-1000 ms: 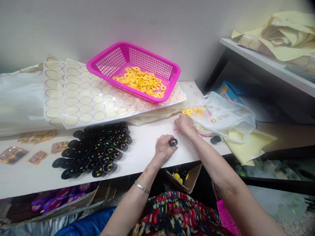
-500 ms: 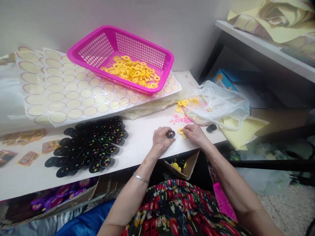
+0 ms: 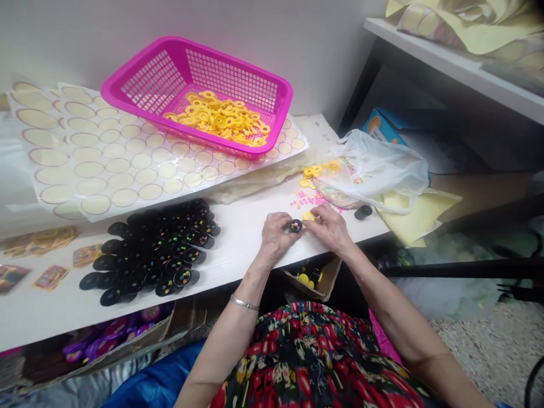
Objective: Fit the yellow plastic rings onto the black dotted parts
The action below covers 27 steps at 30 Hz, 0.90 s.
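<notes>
My left hand [image 3: 276, 231] grips a small black cup [image 3: 296, 226], with bits of pink and other colours showing in its mouth. Close beside it, my right hand [image 3: 330, 228] is closed on a yellow ring-shaped plastic piece [image 3: 309, 216], held near the cup's rim. Just beyond the hands, tiny pink beads [image 3: 306, 198] lie scattered on the white table. A few more yellow ring pieces [image 3: 317, 170] rest behind the beads. To the right stands a lone black cup [image 3: 363, 212]. Many black cups [image 3: 157, 249] with coloured bits inside are grouped on the left.
A pink basket [image 3: 283, 122] of yellow ring pieces sits on sticker sheets [image 3: 123, 164] at the back. A clear plastic bag [image 3: 382, 164] and yellow paper [image 3: 419, 215] lie right. An open carton [image 3: 327, 286] is below the table edge; a shelf [image 3: 425, 54] juts out upper right.
My right hand has lifted the yellow ring piece and moved left, close to the black cup in my left hand. The whole view has shifted slightly.
</notes>
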Each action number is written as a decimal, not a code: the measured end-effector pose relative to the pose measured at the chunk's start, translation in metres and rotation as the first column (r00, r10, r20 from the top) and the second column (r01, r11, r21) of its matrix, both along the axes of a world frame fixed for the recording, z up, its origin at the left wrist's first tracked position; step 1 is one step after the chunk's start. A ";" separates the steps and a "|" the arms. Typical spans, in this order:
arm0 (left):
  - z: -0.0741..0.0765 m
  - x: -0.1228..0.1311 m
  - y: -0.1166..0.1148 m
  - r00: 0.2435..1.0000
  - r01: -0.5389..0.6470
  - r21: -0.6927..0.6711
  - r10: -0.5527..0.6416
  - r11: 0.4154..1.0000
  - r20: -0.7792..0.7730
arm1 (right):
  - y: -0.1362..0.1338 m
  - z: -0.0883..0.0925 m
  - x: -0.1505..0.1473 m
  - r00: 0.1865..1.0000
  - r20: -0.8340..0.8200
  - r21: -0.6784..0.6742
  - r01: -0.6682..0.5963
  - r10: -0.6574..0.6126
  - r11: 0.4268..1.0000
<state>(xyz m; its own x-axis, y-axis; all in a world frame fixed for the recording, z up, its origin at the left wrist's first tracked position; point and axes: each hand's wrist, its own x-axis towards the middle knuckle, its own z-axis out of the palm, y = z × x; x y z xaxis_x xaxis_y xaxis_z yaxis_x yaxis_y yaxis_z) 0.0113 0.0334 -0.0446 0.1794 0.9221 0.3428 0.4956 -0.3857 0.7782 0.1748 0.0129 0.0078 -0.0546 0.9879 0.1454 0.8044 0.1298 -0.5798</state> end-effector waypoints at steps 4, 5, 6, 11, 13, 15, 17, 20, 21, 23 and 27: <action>-0.002 0.001 0.000 1.000 -0.001 0.012 0.001 1.000 -0.012 | -0.004 0.010 -0.010 0.984 -0.059 0.073 -0.166 0.170 0.983; -0.002 0.001 0.000 1.000 -0.004 0.011 0.004 1.000 -0.019 | -0.004 0.012 -0.013 0.982 -0.027 0.074 -0.183 0.185 0.980; -0.002 0.001 0.000 1.000 -0.005 0.009 0.005 1.000 -0.027 | -0.005 0.014 -0.016 0.982 0.008 0.069 -0.191 0.191 0.979; 0.001 0.001 -0.001 0.999 0.004 0.005 -0.003 1.000 -0.044 | -0.005 0.015 -0.021 0.973 0.119 0.022 -0.200 0.197 0.979; 0.001 0.001 -0.001 0.999 0.000 0.003 0.000 1.000 -0.034 | -0.004 0.015 -0.020 0.974 0.118 0.010 -0.198 0.195 0.980; 0.000 0.001 -0.001 1.000 -0.005 -0.006 0.005 1.000 -0.029 | -0.004 0.014 -0.020 0.979 0.084 0.002 -0.189 0.188 0.982; -0.001 0.001 -0.001 1.000 -0.003 -0.012 0.002 1.000 -0.031 | -0.004 0.013 -0.020 0.984 0.031 -0.009 -0.175 0.175 0.985; -0.002 0.002 -0.001 1.000 0.005 -0.011 -0.005 1.000 -0.026 | -0.005 0.009 -0.020 0.985 -0.059 -0.033 -0.164 0.161 0.986; -0.001 0.002 0.000 1.000 0.003 -0.012 -0.003 1.000 -0.020 | -0.006 0.007 -0.020 0.983 -0.093 -0.038 -0.161 0.157 0.986; 0.000 0.001 0.000 1.000 0.002 -0.024 -0.003 1.000 -0.011 | -0.006 0.003 -0.020 0.975 -0.169 -0.045 -0.151 0.142 0.987; 0.006 -0.007 -0.002 0.997 0.048 -0.089 -0.042 0.995 0.060 | -0.006 0.001 -0.015 0.927 -0.367 -0.072 -0.107 0.073 0.992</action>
<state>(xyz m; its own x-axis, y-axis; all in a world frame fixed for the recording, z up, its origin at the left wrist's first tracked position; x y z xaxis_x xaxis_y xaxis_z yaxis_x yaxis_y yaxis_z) 0.0038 0.0312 -0.0382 0.2035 0.9414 0.2691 0.4322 -0.3330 0.8380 0.1600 0.0074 0.0086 -0.1037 0.9910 0.0842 0.5243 0.1264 -0.8421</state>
